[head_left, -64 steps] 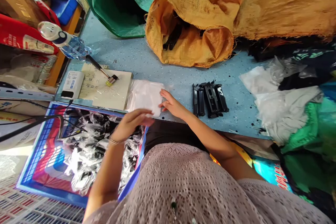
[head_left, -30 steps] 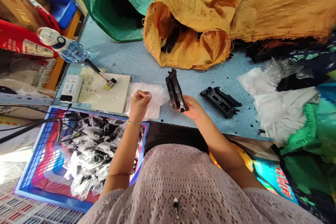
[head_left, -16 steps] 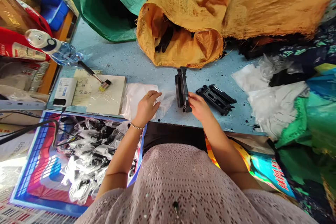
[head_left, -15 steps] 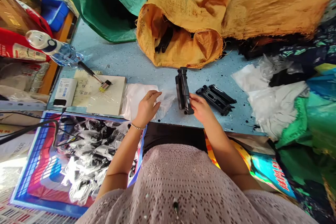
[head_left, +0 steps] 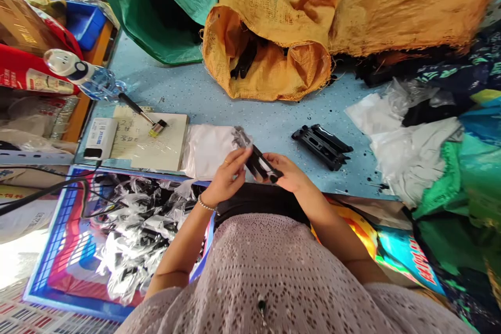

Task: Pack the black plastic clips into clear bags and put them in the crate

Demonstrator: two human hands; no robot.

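A black plastic part (head_left: 258, 163) is tilted between my hands at the table's front edge, its far left end inside a clear bag (head_left: 241, 138). My left hand (head_left: 230, 175) pinches the bag around that end. On the part's right side, my right hand (head_left: 285, 171) grips its lower end. A stack of flat clear bags (head_left: 209, 148) lies just left of the part. More black parts (head_left: 323, 146) rest on the blue table (head_left: 270, 115) to the right.
An orange sack (head_left: 270, 78) and a green sack (head_left: 172, 47) lie open at the back. A blue basket (head_left: 43, 261) of bagged parts stands lower left. A brush (head_left: 136, 108), notepad (head_left: 172, 141) and bottle (head_left: 97, 81) are left; crumpled plastic (head_left: 407, 151) lies right.
The black part has moved left and toward me and is now tilted, with one end in a clear bag. My left hand has closed on the bag, and my right hand has followed the part.
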